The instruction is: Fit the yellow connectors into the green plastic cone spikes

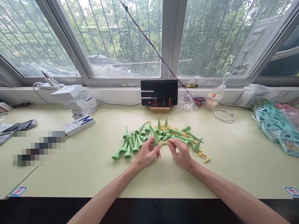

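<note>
The fingers of the left hand (147,153) are closed around a green cone (156,138), which is held with its tip up. The thumb and forefinger of the right hand (180,152) pinch the outer end of a slim yellow piece (165,142); its other end meets the green cone at the left fingertips. Whether that end sits inside the cone or only touches it cannot be told. Both hands are above the near edge of a pile of green cones (133,140), some lying on their sides with open ends toward the person, a few upright. Yellow parts (174,128) lie among the cones, mostly on the right side of the pile. At the right end of the pile, one cone (197,145) leans with its tip up and to the right, near a short run of yellow parts (205,158). All rest on a pale yellow-green table (98,168). Behind the pile, a phone (161,102) stands in front of a black screen (159,88), with a crumpled clear bag (187,104) to the right. Farther right are a bagged cup (213,99), a coiled white cable (223,115) and a heap of teal items (272,123). White boxes (79,101) are stacked at the left, below the windows (112,37).
</note>
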### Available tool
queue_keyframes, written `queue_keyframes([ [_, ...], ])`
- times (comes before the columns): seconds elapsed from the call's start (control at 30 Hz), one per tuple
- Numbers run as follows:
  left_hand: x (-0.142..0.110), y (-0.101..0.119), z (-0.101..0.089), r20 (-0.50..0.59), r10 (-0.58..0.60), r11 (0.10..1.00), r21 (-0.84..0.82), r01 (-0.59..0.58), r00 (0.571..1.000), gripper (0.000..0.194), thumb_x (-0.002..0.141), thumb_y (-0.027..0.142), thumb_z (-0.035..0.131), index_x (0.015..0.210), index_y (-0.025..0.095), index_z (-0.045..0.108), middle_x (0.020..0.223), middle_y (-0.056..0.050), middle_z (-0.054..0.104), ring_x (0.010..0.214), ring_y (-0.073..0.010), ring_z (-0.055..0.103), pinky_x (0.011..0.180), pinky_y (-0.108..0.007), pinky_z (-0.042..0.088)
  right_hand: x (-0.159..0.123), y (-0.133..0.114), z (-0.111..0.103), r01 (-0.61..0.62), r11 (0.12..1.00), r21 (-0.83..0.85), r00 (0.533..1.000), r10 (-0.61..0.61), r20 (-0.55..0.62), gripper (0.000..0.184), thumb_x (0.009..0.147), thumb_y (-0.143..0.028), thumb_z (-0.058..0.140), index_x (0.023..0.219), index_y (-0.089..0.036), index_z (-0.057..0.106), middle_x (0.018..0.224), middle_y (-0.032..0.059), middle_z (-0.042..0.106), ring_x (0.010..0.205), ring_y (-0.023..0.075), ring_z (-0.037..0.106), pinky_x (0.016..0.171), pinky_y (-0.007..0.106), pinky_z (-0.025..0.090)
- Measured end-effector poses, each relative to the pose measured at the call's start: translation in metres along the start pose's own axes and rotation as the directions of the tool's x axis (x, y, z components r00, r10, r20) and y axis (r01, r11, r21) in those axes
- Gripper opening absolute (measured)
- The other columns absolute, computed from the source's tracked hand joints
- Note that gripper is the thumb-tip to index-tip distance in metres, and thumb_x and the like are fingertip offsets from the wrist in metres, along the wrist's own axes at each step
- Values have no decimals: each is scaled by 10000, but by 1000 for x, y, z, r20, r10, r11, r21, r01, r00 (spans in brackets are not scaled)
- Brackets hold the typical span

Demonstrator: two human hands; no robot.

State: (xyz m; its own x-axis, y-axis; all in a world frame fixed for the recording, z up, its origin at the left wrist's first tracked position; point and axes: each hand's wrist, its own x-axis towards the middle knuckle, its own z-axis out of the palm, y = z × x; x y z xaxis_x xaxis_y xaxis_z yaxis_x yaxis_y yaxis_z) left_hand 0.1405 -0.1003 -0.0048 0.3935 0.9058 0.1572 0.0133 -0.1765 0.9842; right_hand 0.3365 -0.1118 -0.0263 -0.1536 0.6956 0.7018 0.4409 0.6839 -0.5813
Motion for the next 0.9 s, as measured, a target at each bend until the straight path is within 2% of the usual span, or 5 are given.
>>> queue_keyframes([
  [0.17, -1, 0, -1, 67, -4, 999, 44, 1, 998, 280, 934, 464, 595, 947, 196, 515, 785, 13, 609, 540, -123, 644, 528, -268, 541, -1, 0, 0, 6, 1000, 7, 1000, -6, 6, 156, 1027, -229, 451, 1071, -216, 600, 811, 42, 611, 634, 161, 559, 597, 296, 489],
  [0.43, -2, -2, 0, 83, -14, 998, 57, 10, 996, 268, 940, 456, 584, 930, 196, 517, 748, 32, 561, 523, -127, 635, 481, -255, 510, -2, -1, 0, 27, 1000, 2, 999, -27, 17, 144, 1015, -198, 468, 1068, -219, 600, 817, 40, 614, 644, 161, 567, 596, 292, 483],
  [0.63, -1, -1, 0, 80, -23, 996, 82, 16, 997, 301, 933, 485, 581, 906, 194, 509, 769, 18, 589, 515, -125, 632, 472, -252, 499, -2, -1, -1, 46, 999, 2, 998, -46, -32, 150, 1007, -167, 472, 1071, -213, 599, 805, 39, 608, 670, 162, 572, 605, 283, 481],
  [0.73, -2, -1, 0, 88, -34, 997, 79, 27, 996, 301, 932, 480, 582, 893, 194, 495, 778, 16, 593, 518, -128, 637, 467, -251, 492, -2, -1, 0, 33, 999, -4, 999, -33, 7, 138, 1007, -177, 481, 1065, -211, 600, 805, 33, 612, 644, 153, 559, 599, 279, 474],
  [0.9, -2, -1, 0, 93, -55, 995, 92, 46, 994, 298, 928, 461, 590, 853, 202, 464, 672, 54, 514, 504, -135, 628, 460, -245, 468, -2, -2, 0, 23, 1000, 9, 997, -24, 69, 127, 1010, -189, 481, 1057, -211, 597, 837, 37, 631, 658, 152, 580, 602, 276, 479],
])
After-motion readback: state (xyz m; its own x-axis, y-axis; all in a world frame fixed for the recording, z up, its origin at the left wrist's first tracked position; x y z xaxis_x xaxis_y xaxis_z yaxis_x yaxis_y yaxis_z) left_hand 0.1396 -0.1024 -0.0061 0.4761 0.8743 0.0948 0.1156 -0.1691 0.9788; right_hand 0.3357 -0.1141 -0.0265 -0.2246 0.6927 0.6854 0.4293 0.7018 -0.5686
